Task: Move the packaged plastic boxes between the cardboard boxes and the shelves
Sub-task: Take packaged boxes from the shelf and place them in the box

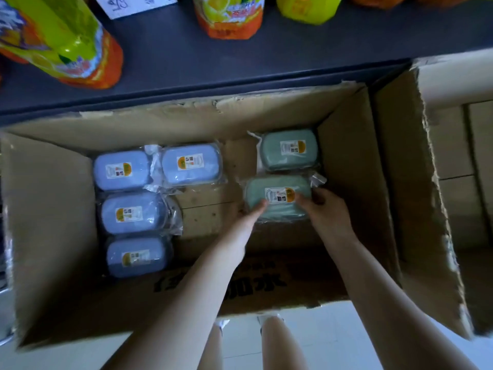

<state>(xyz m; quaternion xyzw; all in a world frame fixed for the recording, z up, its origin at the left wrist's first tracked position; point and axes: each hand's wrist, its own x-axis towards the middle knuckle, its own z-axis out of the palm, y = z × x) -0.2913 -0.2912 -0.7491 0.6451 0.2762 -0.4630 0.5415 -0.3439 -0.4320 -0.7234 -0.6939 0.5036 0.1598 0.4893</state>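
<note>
My fingers (pixel 260 206) of both hands pinch the wrapped pale green plastic box (pixel 277 200) at centre right; I should grip the hard edges, not the loose film.

Blues on your left, greens on your right — all inside brown cardboard.

You have four pale blue packaged boxes (pixel 121 174) in clear, glinting wrap, each with a white label marked by an orange patch. The two packaged boxes by your hands are muted sage green (pixel 277 200), with the same white-and-orange labels. The cardboard box (pixel 346 166) is plain tan with dark printed characters on its near flap. Above it, the shelf (pixel 173 57) is dark slate grey — its bags (pixel 61 41) are loud yellow-green and orange. The floor (pixel 314 340) is pale white tile.
</note>
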